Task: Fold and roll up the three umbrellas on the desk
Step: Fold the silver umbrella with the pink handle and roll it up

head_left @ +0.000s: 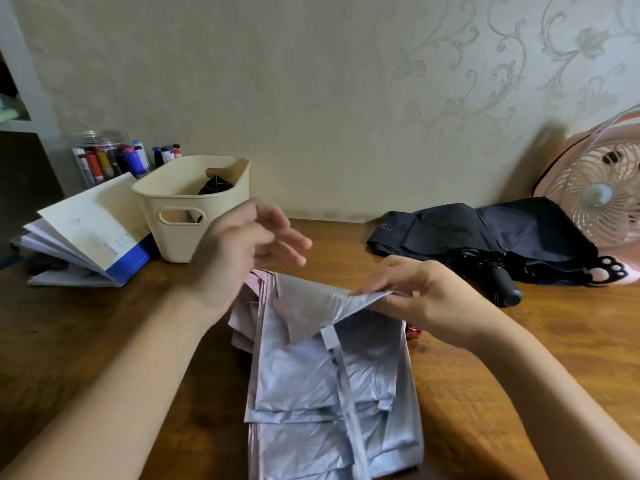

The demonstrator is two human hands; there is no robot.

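Observation:
A silver-lined umbrella [332, 382] with pink outer cloth lies collapsed on the wooden desk [104, 334], its panels spread flat toward me and its strap running down the middle. My right hand [415, 299] pinches the lifted corner of one silver panel at the umbrella's far end. Just above and left of that end, my left hand [242, 247] hovers with fingers loosely spread, holding nothing. A black umbrella [485, 240] lies unrolled at the back right, its handle pointing toward me. In the cream basket [194, 206] at the back sits a dark rolled umbrella [216, 185].
An open booklet [86, 233] leans at the left beside the basket. A jar of markers [107, 157] stands behind it against the wall. A pink fan [602, 199] stands at the right edge. A small red object [412, 332] peeks out beside the silver umbrella.

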